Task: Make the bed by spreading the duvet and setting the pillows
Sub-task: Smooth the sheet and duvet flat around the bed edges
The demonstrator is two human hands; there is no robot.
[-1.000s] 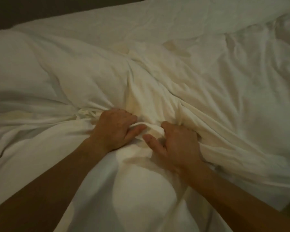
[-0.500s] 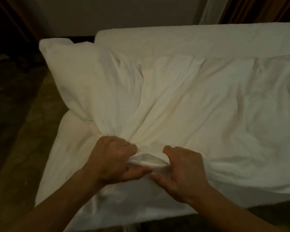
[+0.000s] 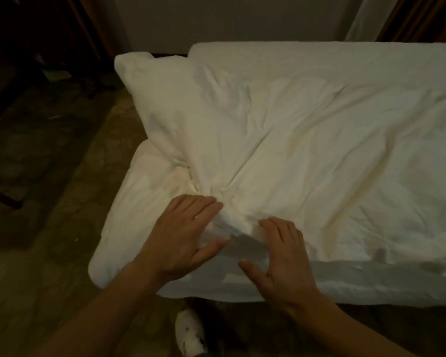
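Crosswise, duvet long axis left-right, corner far-left

Person, seen from above — two forearms bare to the frame's edge, no sleeves in view. Left hand and right hand: short nails on the fingers — a pale glint on one left finger.

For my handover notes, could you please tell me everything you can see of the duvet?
The duvet is white, soft-looking cloth, creased all over and gathered into a bunched knot near the bed's near-left corner. Its far-left corner stands puffed up past the mattress edge. The left hand and right hand rest on it with straight fingers beside the bunch.
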